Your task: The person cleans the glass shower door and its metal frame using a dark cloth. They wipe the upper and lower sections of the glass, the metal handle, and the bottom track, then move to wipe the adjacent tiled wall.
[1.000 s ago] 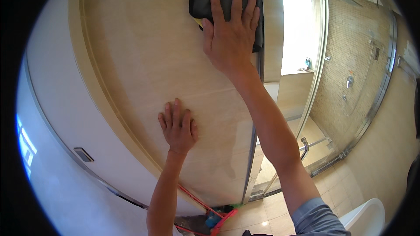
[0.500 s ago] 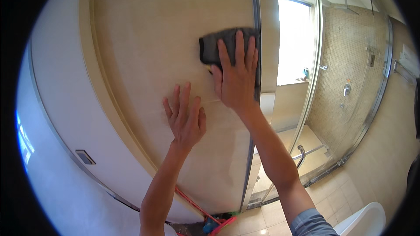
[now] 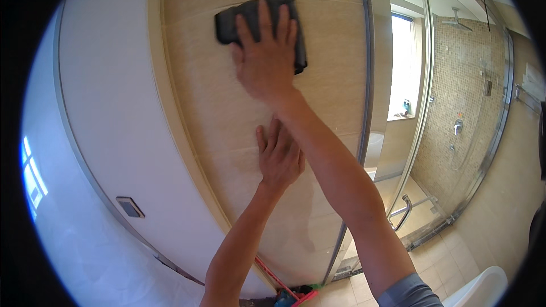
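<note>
A dark grey cleaning cloth point(image 3: 227, 26) lies folded against the beige tiled wall point(image 3: 327, 96), high up. My right hand point(image 3: 264, 71) presses it flat there, fingers spread over it and the palm partly below its lower edge. Lower down, my left hand point(image 3: 280, 163) rests against the same wall with nothing in it, its fingers stretched out. My right forearm crosses in front and covers some of the left fingertips.
Left of the tiles run a beige frame and a white panel with a small recessed handle point(image 3: 130, 207). A glass shower enclosure point(image 3: 455, 153) with a metal handle point(image 3: 404, 214) stands right. A red-handled tool point(image 3: 278, 277) leans at the wall's foot. A white curved fixture point(image 3: 483, 290) is lower right.
My right hand has slid the cloth up and left across the wall, away from the dark vertical edge. The whole view has shifted, and my left hand now sits partly behind the right forearm.
</note>
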Action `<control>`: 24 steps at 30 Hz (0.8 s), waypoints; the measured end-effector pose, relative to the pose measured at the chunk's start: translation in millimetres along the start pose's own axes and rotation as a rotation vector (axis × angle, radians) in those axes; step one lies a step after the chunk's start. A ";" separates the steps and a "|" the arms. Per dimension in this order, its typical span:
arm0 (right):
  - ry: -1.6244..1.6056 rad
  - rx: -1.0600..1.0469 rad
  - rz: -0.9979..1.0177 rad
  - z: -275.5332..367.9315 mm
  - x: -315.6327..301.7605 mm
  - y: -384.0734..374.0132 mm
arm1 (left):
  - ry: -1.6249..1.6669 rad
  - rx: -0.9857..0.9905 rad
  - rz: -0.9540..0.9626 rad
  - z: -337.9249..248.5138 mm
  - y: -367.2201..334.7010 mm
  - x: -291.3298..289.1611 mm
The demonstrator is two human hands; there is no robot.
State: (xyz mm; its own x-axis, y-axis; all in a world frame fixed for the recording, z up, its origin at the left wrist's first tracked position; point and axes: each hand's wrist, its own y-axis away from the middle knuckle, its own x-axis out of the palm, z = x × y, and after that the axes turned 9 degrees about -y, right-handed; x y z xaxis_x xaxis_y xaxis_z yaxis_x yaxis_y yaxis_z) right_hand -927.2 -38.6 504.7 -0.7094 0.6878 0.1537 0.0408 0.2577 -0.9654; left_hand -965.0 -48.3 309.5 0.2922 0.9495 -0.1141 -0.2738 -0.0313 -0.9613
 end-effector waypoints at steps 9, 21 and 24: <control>0.186 0.022 0.139 -40.8 -61.1 51.2 | 0.048 0.025 0.114 39.3 18.8 -16.1; 0.193 0.032 -0.064 14.8 20.8 7.1 | -0.060 -0.110 -0.003 67.4 49.5 -28.2; 0.081 -0.037 -0.048 42.7 51.5 0.0 | -0.069 -0.119 0.012 69.9 50.0 -28.5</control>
State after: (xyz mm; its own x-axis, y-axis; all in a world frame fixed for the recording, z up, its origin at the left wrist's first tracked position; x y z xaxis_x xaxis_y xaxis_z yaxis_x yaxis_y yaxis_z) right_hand -993.8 -32.2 503.6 -0.6522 0.7261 0.2178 0.0349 0.3158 -0.9482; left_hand -1051.1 -55.1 282.2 0.2251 0.9678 -0.1124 -0.1649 -0.0758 -0.9834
